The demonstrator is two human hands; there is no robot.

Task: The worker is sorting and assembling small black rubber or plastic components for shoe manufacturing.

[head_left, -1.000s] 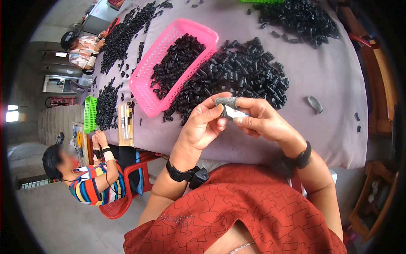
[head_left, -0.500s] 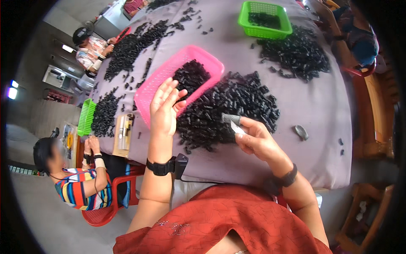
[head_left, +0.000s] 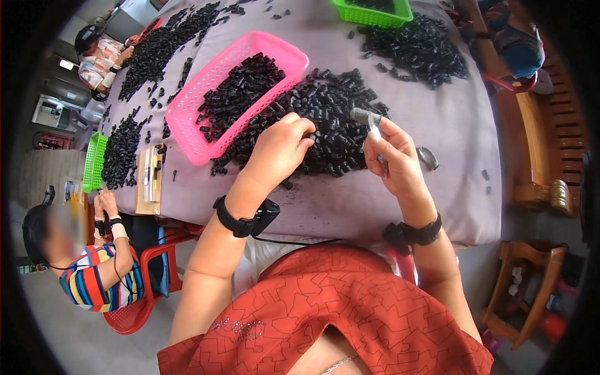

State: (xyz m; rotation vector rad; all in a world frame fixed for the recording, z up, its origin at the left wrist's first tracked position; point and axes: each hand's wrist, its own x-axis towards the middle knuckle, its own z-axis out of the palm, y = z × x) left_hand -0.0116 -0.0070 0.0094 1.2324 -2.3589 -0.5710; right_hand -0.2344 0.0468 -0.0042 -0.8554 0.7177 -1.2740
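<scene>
My left hand [head_left: 281, 149] is closed over the near side of a heap of small black plastic pieces [head_left: 334, 140]. Thumb and fingers come together there, and whatever lies between them is too small to make out. To the right of the heap, my right hand [head_left: 399, 159] pinches a small white pointed piece [head_left: 375, 132] between thumb and fingers. A grey fabric finger sleeve [head_left: 365, 117] covers its index fingertip. Behind my left hand stands a pink perforated basket [head_left: 187, 139] partly filled with the same black pieces. A similar grey sleeve [head_left: 428, 157] lies on the cloth.
A purplish-grey cloth [head_left: 450, 206] covers the table. Green baskets [head_left: 375, 17] and more black heaps [head_left: 419, 53] stand farther off. Two people [head_left: 100, 275] sit along the left, another person [head_left: 519, 47] at the far right. A cardboard piece [head_left: 150, 181] lies at left.
My left hand has gone from open above the pink basket to closed at the heap, moving right and nearer. My right hand has turned more upright. The whole view has shifted.
</scene>
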